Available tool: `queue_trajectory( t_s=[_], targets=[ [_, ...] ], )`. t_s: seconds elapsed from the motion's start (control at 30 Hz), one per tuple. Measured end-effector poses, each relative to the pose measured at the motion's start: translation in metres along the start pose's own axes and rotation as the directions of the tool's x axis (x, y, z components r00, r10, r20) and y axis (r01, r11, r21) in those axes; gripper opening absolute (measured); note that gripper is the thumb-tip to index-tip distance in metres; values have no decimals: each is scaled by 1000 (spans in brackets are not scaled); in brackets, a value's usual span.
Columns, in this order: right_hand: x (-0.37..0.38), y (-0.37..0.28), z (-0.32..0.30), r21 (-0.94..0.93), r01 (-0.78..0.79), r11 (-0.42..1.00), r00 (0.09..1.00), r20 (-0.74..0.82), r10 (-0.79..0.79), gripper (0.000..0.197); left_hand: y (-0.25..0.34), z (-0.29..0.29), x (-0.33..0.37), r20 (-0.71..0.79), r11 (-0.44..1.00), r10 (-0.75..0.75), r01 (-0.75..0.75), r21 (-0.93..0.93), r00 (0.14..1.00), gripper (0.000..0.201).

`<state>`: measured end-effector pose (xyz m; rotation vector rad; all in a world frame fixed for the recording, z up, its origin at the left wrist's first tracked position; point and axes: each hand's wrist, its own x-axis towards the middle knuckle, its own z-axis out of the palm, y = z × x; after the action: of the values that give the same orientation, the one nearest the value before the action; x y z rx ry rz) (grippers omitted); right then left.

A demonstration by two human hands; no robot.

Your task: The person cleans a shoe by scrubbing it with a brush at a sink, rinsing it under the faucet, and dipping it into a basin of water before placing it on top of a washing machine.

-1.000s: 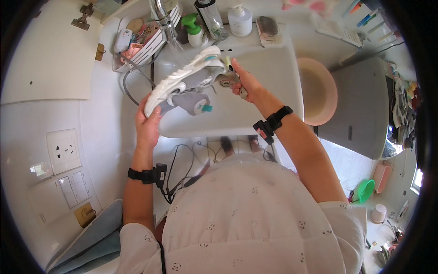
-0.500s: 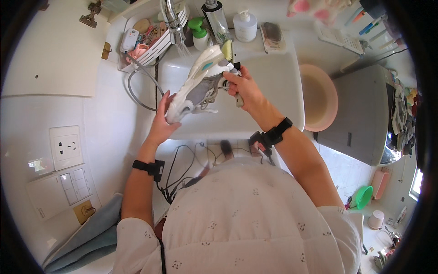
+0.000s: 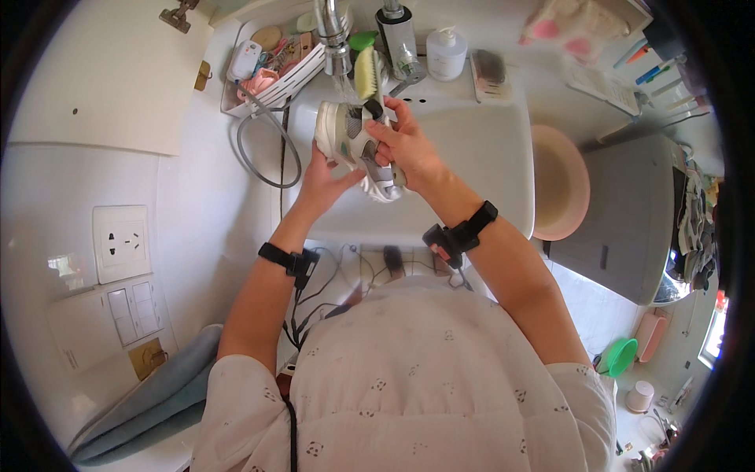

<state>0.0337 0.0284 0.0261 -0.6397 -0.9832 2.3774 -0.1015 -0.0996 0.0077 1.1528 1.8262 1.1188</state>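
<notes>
A white and grey sneaker (image 3: 330, 130) is held tilted over the white sink (image 3: 480, 177), just under the faucet (image 3: 336, 55), where water runs down. My left hand (image 3: 321, 185) is closed on the lower left side of the shoe. My right hand (image 3: 409, 149) grips a scrub brush (image 3: 366, 75) with pale yellow-green bristles, its head pointing up toward the faucet. The fingers of that hand also press against the shoe's right side. Part of the brush handle is hidden in the palm, and its end shows below the hand.
Behind the sink stand a white basket (image 3: 287, 86) of small items, a green-topped bottle (image 3: 362, 39), a white pump bottle (image 3: 447, 55) and a soap dish (image 3: 491, 76). A grey hose (image 3: 240, 149) loops at left. A pink basin (image 3: 578, 185) and a grey appliance (image 3: 629, 212) stand right.
The sneaker has turned from lying lengthwise to more upright and moved under the water. My left hand has shifted right and the brush has come along in my right hand.
</notes>
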Motion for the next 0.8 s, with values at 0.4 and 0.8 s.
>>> queue_trajectory(
  t_s=[0.4, 0.8],
  targets=[
    [7, -29, 26, -394, 131, 910, 990, -1, -142, 56, 55, -24, 12, -106, 992, 41, -53, -112, 994, 87],
    [-11, -29, -1, -118, -8, 993, 982, -189, -15, 54, 65, 1, 48, -115, 987, 136, -145, -73, 984, 34]
  ],
)
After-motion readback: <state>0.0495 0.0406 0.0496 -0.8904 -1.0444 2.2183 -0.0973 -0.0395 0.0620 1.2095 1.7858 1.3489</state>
